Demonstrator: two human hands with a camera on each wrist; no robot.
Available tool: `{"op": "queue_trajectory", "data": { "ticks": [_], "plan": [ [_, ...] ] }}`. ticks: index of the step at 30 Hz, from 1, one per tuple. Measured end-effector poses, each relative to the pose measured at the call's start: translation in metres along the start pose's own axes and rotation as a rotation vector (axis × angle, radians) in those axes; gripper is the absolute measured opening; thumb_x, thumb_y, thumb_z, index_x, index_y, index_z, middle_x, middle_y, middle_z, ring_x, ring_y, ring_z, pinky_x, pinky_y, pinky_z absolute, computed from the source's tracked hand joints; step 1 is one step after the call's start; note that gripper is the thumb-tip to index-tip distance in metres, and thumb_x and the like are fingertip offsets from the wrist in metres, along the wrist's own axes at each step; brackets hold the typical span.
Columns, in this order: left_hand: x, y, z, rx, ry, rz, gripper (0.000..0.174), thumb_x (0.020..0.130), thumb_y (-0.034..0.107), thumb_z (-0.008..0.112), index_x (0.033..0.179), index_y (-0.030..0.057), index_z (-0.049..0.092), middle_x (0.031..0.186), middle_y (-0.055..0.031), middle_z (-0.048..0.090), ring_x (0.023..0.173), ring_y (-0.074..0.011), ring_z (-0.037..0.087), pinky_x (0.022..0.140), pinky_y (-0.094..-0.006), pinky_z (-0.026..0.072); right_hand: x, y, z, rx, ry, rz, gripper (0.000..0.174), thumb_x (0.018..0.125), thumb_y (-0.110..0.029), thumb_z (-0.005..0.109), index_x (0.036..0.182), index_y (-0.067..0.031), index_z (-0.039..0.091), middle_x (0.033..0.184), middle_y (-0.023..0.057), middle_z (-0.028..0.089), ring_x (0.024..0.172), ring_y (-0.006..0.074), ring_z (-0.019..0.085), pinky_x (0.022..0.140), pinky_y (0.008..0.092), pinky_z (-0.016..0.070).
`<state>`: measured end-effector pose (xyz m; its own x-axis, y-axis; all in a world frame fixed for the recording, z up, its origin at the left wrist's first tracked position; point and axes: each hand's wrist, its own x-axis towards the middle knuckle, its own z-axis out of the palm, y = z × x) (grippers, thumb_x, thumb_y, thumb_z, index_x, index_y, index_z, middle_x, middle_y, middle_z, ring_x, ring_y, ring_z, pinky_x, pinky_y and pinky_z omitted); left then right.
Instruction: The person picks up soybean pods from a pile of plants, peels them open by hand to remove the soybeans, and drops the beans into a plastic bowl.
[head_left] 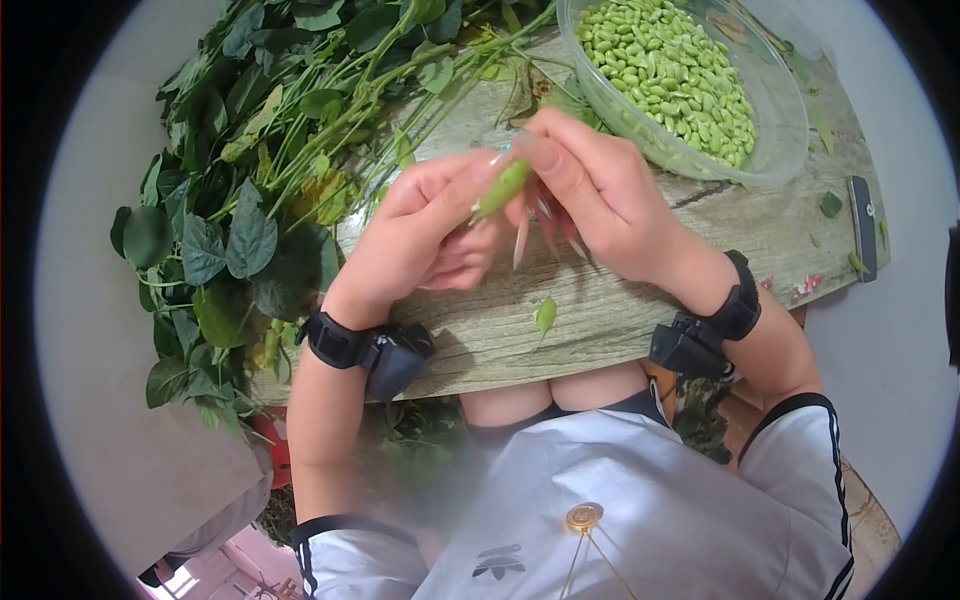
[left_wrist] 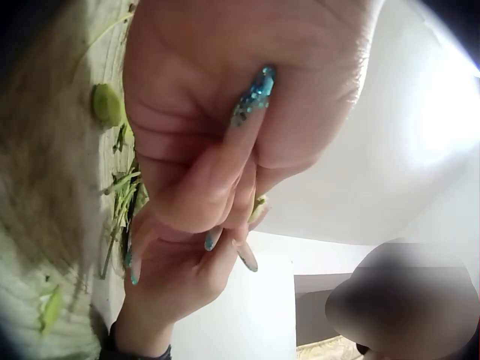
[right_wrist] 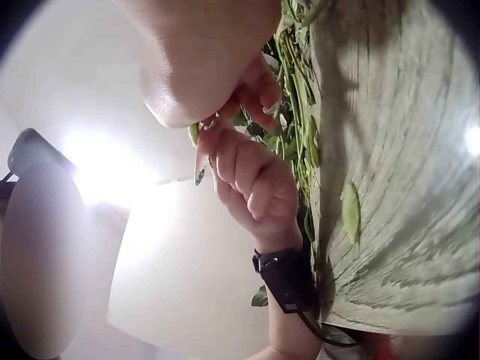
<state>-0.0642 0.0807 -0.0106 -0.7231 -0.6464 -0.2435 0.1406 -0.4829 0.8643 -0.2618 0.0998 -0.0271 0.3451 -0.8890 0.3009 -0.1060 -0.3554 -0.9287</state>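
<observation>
A plump green edamame pod (head_left: 505, 187) is held between both hands over the table. My left hand (head_left: 430, 220) pinches it from the left, thumb along its side, with the other fingers curled under. At the pod's upper end, my right hand (head_left: 610, 195) grips with thumb and fingers, its long nails pointing down. The fingertips partly hide the pod in both wrist views. Nearer the table's front edge lies a loose pod (head_left: 545, 316). Shelled green beans (head_left: 670, 80) fill much of a clear plastic bowl (head_left: 795, 140) beyond my right hand.
Leafy bean stalks (head_left: 250, 230) are heaped along the table's left side and back. A dark phone-like slab (head_left: 863, 230) lies at the right edge, with a small pod (head_left: 857, 263) beside it. Leaf scraps dot the wood-grain tabletop (head_left: 620, 320). White walls stand on both sides.
</observation>
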Motion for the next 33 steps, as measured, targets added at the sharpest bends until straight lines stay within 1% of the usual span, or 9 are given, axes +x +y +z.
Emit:
{"op": "queue_trajectory", "data": {
  "ticks": [1, 3, 7, 11, 21, 23, 27, 29, 33],
  "plan": [
    [0.001, -0.003, 0.003, 0.000, 0.000, 0.000, 0.033, 0.104, 0.030, 0.046, 0.094, 0.0014, 0.060, 0.054, 0.0066, 0.038, 0.043, -0.0028, 0.030, 0.039, -0.0191, 0.0252, 0.001, 0.000, 0.004, 0.010, 0.113, -0.025, 0.026, 0.098, -0.027, 0.054, 0.089, -0.0025, 0.054, 0.068, 0.0077, 0.056, 0.053, 0.0191, 0.055, 0.053, 0.0299, 0.0450],
    [0.006, -0.012, 0.010, 0.590, 0.453, 0.480, 0.020, 0.100, 0.016, 0.053, 0.090, 0.0001, 0.061, 0.057, 0.0026, 0.046, 0.046, -0.0041, 0.039, 0.043, -0.0193, 0.0301, 0.002, -0.002, 0.005, 0.019, 0.227, -0.051, 0.027, 0.095, -0.029, 0.059, 0.089, -0.0032, 0.054, 0.072, 0.0068, 0.058, 0.052, 0.0173, 0.054, 0.052, 0.0293, 0.0451],
    [0.004, -0.007, 0.004, 1.130, 0.592, 0.815, 0.003, 0.086, 0.001, 0.063, 0.085, -0.0001, 0.060, 0.060, -0.0044, 0.049, 0.050, -0.0088, 0.044, 0.047, -0.0240, 0.0383, 0.000, -0.008, -0.002, -0.316, 0.233, -0.080, 0.029, 0.084, -0.029, 0.069, 0.095, -0.0044, 0.058, 0.081, 0.0054, 0.062, 0.055, 0.0167, 0.058, 0.052, 0.0288, 0.0466],
    [0.006, -0.009, 0.009, 1.236, 0.532, 0.776, 0.006, 0.085, 0.001, 0.065, 0.082, 0.0010, 0.060, 0.061, -0.0086, 0.047, 0.049, -0.0169, 0.045, 0.047, -0.0282, 0.0394, 0.001, 0.003, 0.002, -0.359, 0.211, -0.242, 0.027, 0.080, -0.021, 0.070, 0.098, -0.0026, 0.063, 0.080, 0.0085, 0.066, 0.058, 0.0187, 0.061, 0.054, 0.0298, 0.0490],
    [0.008, -0.017, 0.007, 1.285, 0.387, 0.748, 0.008, 0.088, 0.005, 0.064, 0.085, 0.0008, 0.059, 0.063, -0.0124, 0.049, 0.051, -0.0233, 0.050, 0.049, -0.0321, 0.0407, -0.001, 0.002, -0.002, -0.266, 0.164, -0.076, 0.021, 0.083, -0.017, 0.065, 0.094, 0.0008, 0.065, 0.069, 0.0131, 0.065, 0.057, 0.0209, 0.062, 0.055, 0.0298, 0.0486],
    [0.008, -0.017, 0.012, 1.257, 0.424, 0.706, 0.010, 0.090, 0.007, 0.062, 0.084, 0.0007, 0.058, 0.063, -0.0124, 0.050, 0.052, -0.0226, 0.051, 0.048, -0.0318, 0.0403, -0.001, -0.001, -0.007, -0.210, 0.098, 0.014, 0.025, 0.090, -0.012, 0.060, 0.109, 0.0025, 0.065, 0.079, 0.0048, 0.067, 0.064, 0.0072, 0.061, 0.055, 0.0224, 0.0472],
    [0.004, -0.011, 0.013, 1.193, 0.451, 0.589, 0.011, 0.092, 0.008, 0.061, 0.084, 0.0012, 0.058, 0.062, -0.0121, 0.051, 0.052, -0.0196, 0.052, 0.048, -0.0301, 0.0399, 0.002, -0.002, -0.004, -0.044, 0.116, 0.114, 0.025, 0.092, -0.013, 0.060, 0.113, 0.0006, 0.064, 0.084, 0.0041, 0.066, 0.068, 0.0067, 0.061, 0.055, 0.0214, 0.0470],
    [0.004, -0.009, 0.012, 1.133, 0.451, 0.595, 0.012, 0.093, 0.009, 0.060, 0.084, 0.0016, 0.058, 0.060, -0.0094, 0.050, 0.049, -0.0134, 0.049, 0.046, -0.0279, 0.0371, 0.004, -0.007, -0.001, -0.114, 0.235, -0.063, 0.018, 0.088, -0.015, 0.063, 0.100, -0.0014, 0.067, 0.078, 0.0063, 0.066, 0.060, 0.0137, 0.062, 0.053, 0.0277, 0.0475],
    [0.004, -0.009, 0.006, 0.977, 0.418, 0.542, 0.016, 0.096, 0.014, 0.057, 0.085, 0.0025, 0.059, 0.056, -0.0018, 0.047, 0.047, -0.0063, 0.043, 0.044, -0.0237, 0.0328, 0.007, 0.006, -0.003, -0.112, 0.167, -0.180, 0.022, 0.091, -0.016, 0.063, 0.108, -0.0022, 0.065, 0.082, 0.0044, 0.066, 0.062, 0.0116, 0.061, 0.053, 0.0274, 0.0480]
  ]
}}
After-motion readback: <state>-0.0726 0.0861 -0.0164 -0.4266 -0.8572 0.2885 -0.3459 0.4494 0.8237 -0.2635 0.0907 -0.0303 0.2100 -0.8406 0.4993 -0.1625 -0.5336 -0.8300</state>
